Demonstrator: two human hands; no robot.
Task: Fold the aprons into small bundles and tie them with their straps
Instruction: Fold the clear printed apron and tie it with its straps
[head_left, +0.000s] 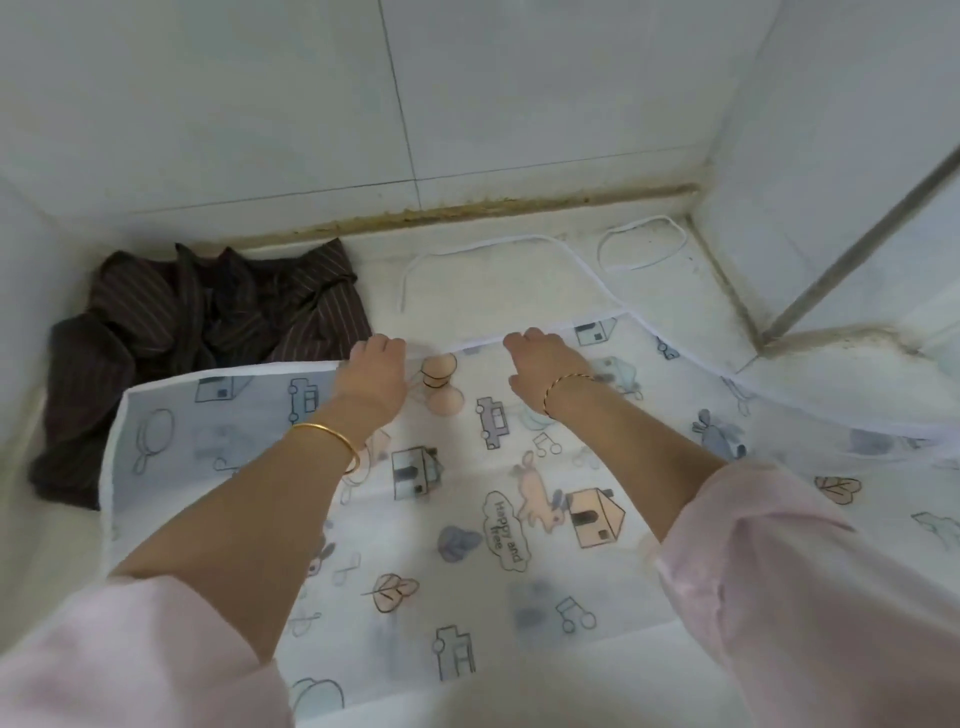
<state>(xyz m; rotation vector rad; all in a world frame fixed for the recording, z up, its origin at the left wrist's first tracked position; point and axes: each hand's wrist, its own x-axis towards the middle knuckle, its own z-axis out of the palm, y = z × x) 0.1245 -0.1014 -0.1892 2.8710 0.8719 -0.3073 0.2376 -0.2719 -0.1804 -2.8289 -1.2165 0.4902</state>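
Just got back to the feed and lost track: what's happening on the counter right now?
A person's left hand and right hand both grip the far edge of a translucent white cartoon-print apron spread on the white counter. It is not bundled yet. Its thin white straps lie loose beyond it, and a crumpled dark brown striped cloth sits at the left.

The see-through apron (467, 519) lies spread out flat. It has little houses, cars, leaves and rabbits drawn on it, and a white edge all around. Its thin white straps (540, 238) lie in loose loops past its far edge. The dark striped apron (208, 322) sits crumpled in a heap at the back left, touching the see-through one's left corner.
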